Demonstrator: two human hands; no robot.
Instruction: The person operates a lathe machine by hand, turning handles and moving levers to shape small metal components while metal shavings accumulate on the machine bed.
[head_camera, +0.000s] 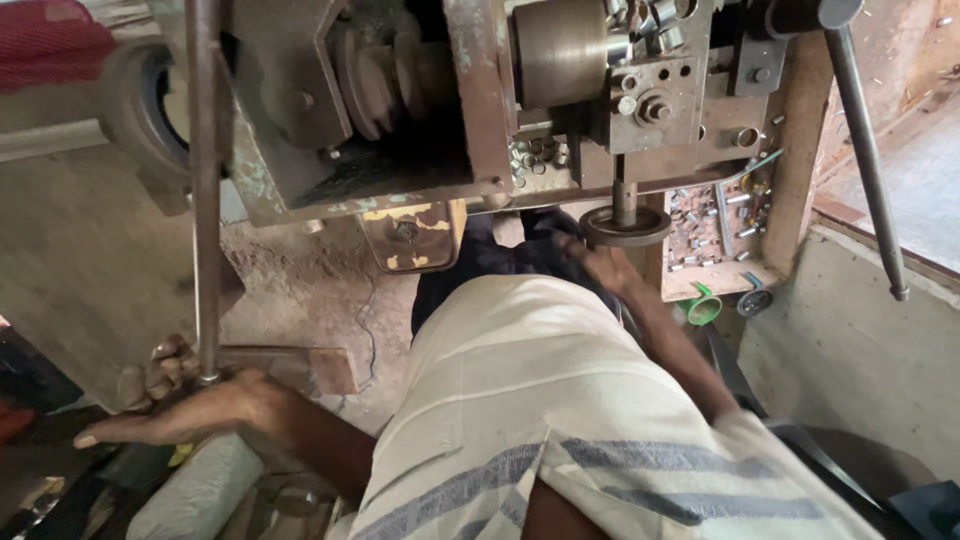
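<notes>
Single head-worn view, looking steeply down and forward over the wearer's torso. The machine fills the top of the frame at close range; the left hand sits lower left, the right hand centre.

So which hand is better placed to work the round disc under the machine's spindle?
The right hand. It reaches up to the dark disc, fingers at its rim. The left hand is far off to the side, low, at the bottom end of the long vertical rod.
</notes>
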